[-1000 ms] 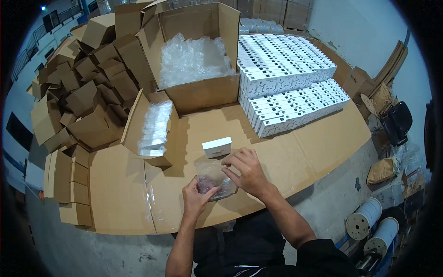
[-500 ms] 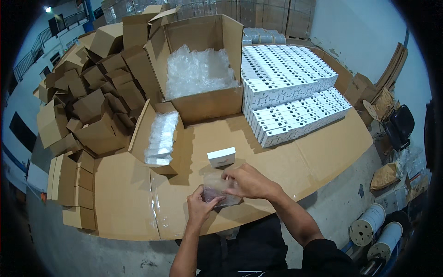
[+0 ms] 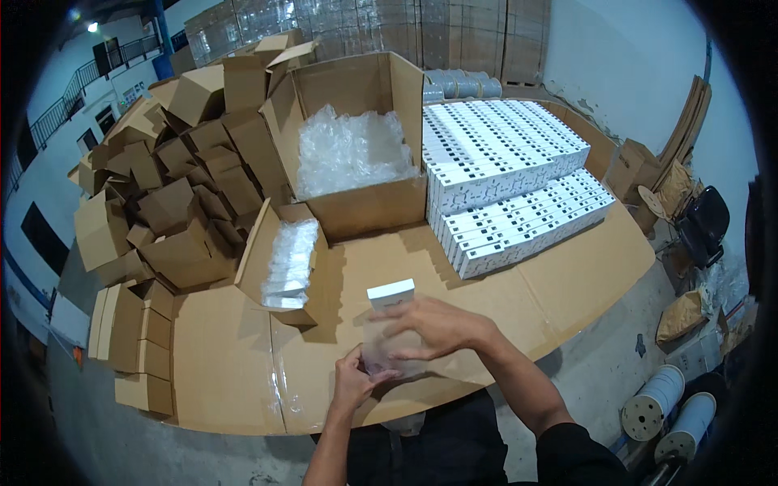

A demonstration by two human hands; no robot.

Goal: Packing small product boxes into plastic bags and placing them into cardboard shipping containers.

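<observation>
Near the table's front edge, my left hand (image 3: 354, 382) pinches the lower left side of a clear plastic pouch (image 3: 379, 350), which looks like bubble wrap. My right hand (image 3: 438, 328) reaches across the pouch from the right, slightly blurred, its fingers stretched out and the thumb apart from them. Just beyond those fingers a small flat white box (image 3: 391, 292) stands upright. Its lower part is hidden behind the hand and pouch. To the left, an open carton (image 3: 253, 247) holds a row of white boxes in clear wrap (image 3: 289, 263).
A large open carton (image 3: 365, 206) full of clear plastic pouches (image 3: 352, 150) stands at the back. Stacked white boxes (image 3: 502, 154) fill the back right. Folded brown cartons (image 3: 174, 202) pile up at the left. Cable spools (image 3: 652, 401) lie on the floor at right.
My right hand has moved from the pouch's opening up and away, toward the white box, its fingers straightening. The left hand still holds the pouch. The view has tilted up slightly.
</observation>
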